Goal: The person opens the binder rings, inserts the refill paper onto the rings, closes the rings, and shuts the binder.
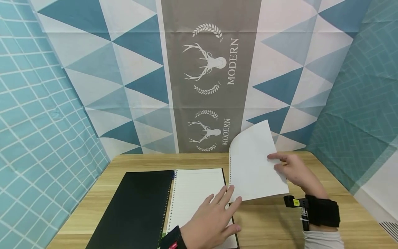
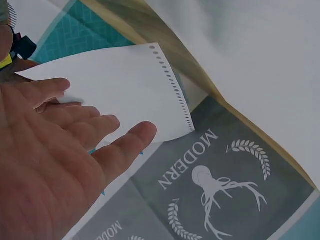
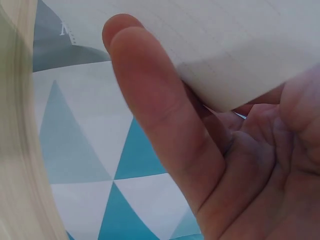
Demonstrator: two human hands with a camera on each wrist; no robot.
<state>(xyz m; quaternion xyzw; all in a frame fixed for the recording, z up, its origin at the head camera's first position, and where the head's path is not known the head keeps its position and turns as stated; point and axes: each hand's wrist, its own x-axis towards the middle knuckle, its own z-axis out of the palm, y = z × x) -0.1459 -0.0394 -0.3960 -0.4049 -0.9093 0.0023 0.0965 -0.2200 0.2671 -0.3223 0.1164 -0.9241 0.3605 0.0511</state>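
A loose white sheet (image 1: 253, 162) with a row of punched holes down its left edge is held up and slightly curved on the right. My right hand (image 1: 296, 171) pinches its right edge between thumb and fingers; in the right wrist view the sheet (image 3: 250, 45) shows faint ruled lines. To the left lies an open spiral notebook with a lined page (image 1: 199, 186) and a black cover (image 1: 133, 207) folded out. Over that page my left hand (image 1: 212, 219) spreads its fingers, fingertips near the sheet's lower left corner. Whether they touch the paper I cannot tell.
The notebook lies on a wooden table (image 1: 261, 224). Behind the table hangs a patterned cloth (image 1: 211, 97) with deer heads and triangles. Blue tile-patterned cloth (image 1: 37, 121) covers the left side, and a teal one (image 1: 357, 114) the right. Black straps with cameras (image 1: 321, 211) sit on the wrists.
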